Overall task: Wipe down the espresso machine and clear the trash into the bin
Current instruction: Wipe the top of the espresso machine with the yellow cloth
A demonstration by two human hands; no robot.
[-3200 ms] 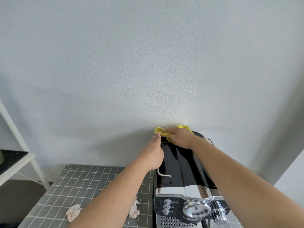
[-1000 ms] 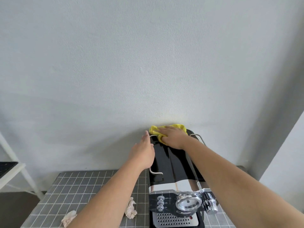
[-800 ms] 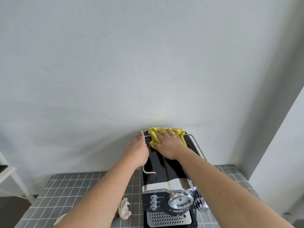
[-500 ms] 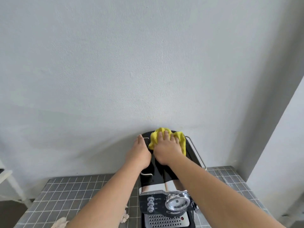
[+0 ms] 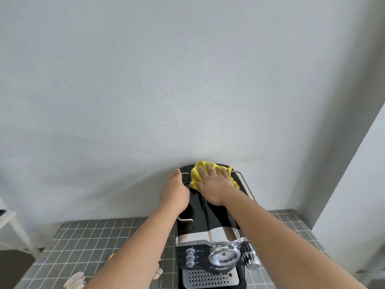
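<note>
A black and chrome espresso machine [image 5: 200, 215] stands on the grey tiled counter [image 5: 87, 236] against the wall. My right hand [image 5: 214, 184] lies flat, fingers spread, pressing a yellow cloth [image 5: 196, 176] onto the rear of the machine's glossy top. My left hand [image 5: 174, 190] grips the machine's upper left edge by the wire rail. Two crumpled paper scraps lie on the counter: one [image 5: 75, 281] at the bottom left, another [image 5: 158, 273] partly hidden behind my left forearm. No bin is in view.
A plain grey wall [image 5: 166, 80] rises directly behind the machine. A white wall corner [image 5: 358, 195] juts out at the right. A white shelf frame [image 5: 10, 224] shows at the far left edge. A small yellow scrap [image 5: 111, 257] peeks from behind my left forearm.
My right hand has slid the yellow cloth from the machine's rear left corner toward the right, its fingers now spread flat. My left hand has stayed on the left edge. The view has tilted down.
</note>
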